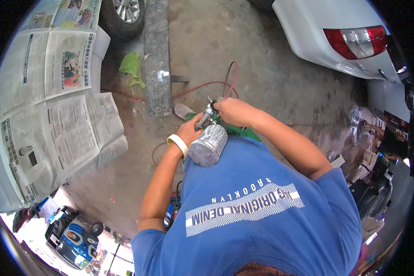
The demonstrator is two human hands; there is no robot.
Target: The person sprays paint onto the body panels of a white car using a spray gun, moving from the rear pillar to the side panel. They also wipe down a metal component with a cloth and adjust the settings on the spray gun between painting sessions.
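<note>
Grey newsprint sheets (71,66) already cover pale bodywork (102,43); left hand (188,131) grips, right hand (237,112) pinches a silver metal spray gun (207,114), spraying progress unclear.

Newspapers (69,78) lie left of the spray gun (207,114), a car (308,34) right, a hose (211,82) beyond.

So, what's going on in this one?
A person in a blue T-shirt has a spray gun with a grey cup in front of them. The left hand holds the gun, while the right hand's fingers are at its far end; exactly what they grip is hidden. A red hose runs across the floor. Newspaper sheets cover part of a vehicle on the left, and a white car stands on the right.
</note>
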